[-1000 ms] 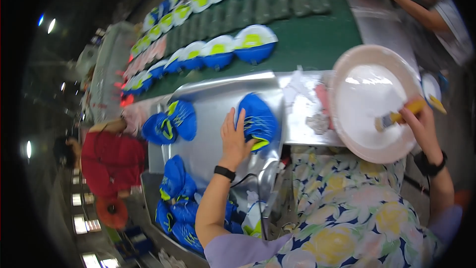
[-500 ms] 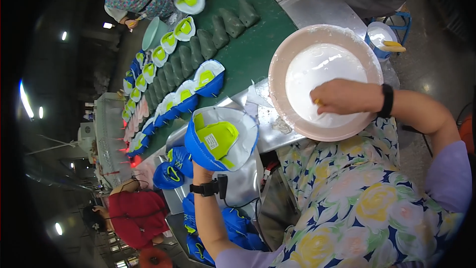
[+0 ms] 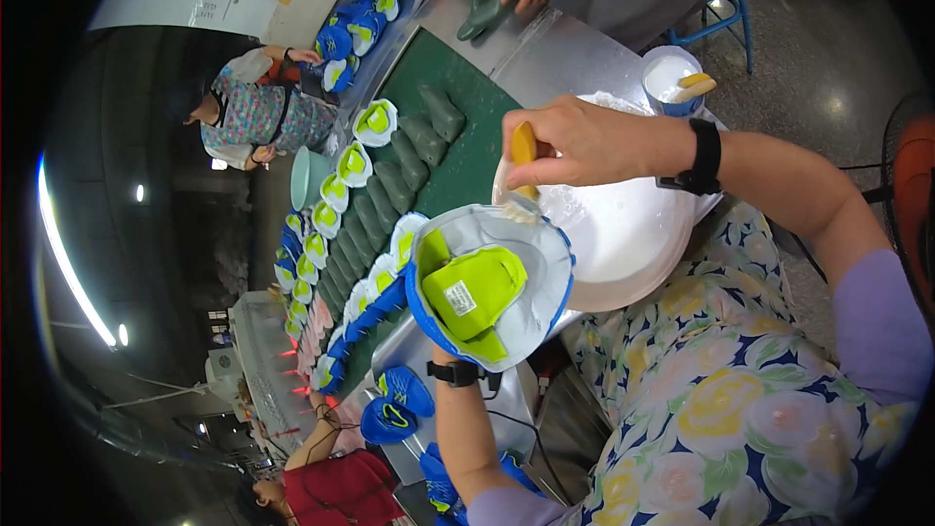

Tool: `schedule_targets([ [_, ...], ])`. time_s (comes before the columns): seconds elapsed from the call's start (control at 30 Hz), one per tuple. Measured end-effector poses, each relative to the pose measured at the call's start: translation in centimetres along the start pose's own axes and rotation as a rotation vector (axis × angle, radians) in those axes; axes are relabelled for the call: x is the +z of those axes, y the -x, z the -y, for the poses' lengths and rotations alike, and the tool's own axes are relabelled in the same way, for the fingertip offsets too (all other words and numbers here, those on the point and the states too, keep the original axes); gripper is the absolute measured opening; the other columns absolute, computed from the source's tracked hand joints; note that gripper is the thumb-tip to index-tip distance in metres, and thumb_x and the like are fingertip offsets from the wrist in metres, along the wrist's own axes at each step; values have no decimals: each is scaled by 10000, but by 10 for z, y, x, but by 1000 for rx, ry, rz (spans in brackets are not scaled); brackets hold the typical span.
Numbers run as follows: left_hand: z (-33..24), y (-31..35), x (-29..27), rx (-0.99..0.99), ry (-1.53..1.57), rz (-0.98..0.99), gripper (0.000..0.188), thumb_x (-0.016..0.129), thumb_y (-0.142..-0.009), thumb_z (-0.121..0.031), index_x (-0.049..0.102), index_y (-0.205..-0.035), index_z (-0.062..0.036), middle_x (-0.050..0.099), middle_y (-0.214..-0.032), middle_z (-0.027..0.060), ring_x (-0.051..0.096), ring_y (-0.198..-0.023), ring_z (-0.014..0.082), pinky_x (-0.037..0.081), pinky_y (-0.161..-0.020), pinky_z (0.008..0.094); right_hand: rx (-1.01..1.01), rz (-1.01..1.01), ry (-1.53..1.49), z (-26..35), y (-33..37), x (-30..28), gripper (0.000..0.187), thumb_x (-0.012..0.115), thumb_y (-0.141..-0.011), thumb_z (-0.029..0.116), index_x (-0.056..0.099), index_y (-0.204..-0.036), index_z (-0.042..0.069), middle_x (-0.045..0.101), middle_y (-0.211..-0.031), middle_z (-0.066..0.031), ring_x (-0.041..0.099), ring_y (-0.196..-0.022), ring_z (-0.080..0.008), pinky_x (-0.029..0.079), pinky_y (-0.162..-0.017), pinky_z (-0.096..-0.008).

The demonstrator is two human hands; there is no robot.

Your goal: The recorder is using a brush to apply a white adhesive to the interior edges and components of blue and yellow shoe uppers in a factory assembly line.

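Note:
My left hand [image 3: 451,360] holds up a blue shoe upper [image 3: 487,287] with a yellow-green tongue and a pale grey inside; the hand is mostly hidden under it, and only the wrist with a black watch shows. My right hand [image 3: 584,141] grips a brush with a yellow handle [image 3: 524,148]. Its bristles touch the upper's far rim. Just behind stands a wide white bowl [image 3: 623,268] of white liquid.
A small white cup [image 3: 670,78] with another brush stands past the bowl. A green conveyor belt [image 3: 466,168] carries rows of blue and yellow uppers and grey-green lasts [image 3: 421,141]. More blue uppers [image 3: 394,409] lie on the metal bench. Other people work at top, left and bottom.
My left hand picked a blue upper off the metal bench and lifted it. My right hand dipped the brush in the bowl, then brought it to the upper's rim.

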State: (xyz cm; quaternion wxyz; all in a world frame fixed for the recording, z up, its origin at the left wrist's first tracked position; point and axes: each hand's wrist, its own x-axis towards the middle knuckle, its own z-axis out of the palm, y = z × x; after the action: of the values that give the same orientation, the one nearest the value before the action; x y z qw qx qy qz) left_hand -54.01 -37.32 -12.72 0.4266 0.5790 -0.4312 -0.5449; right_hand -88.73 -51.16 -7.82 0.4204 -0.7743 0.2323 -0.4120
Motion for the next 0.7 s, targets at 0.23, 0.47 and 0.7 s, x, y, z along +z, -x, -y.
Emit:
schedule_targets([
  [0.23,15,-2,35,17,27,14,594,566,-979,-358,415,-1460,-42,568,-1359,159,598,-1195,297,514,-1006,464,242,-234,18,-3,29,17,331,731,-892,289,601,-911,-14,643,-696,-120,624,-598,-163,471,-549,-265],
  [0.47,16,7,34,11,68,29,598,558,-980,-373,418,-1458,-42,566,-1363,161,594,-1200,301,509,-1011,470,243,-413,-84,-18,16,8,388,744,-863,317,602,-855,-44,645,-683,-162,638,-600,-210,497,-560,-336],
  [0.7,18,-2,39,15,130,58,602,550,-981,-388,422,-1456,-42,564,-1367,163,591,-1205,305,505,-1016,477,479,-297,-382,-13,30,41,313,690,-937,278,575,-916,-12,632,-735,-64,590,-590,-85,457,-517,-218],
])
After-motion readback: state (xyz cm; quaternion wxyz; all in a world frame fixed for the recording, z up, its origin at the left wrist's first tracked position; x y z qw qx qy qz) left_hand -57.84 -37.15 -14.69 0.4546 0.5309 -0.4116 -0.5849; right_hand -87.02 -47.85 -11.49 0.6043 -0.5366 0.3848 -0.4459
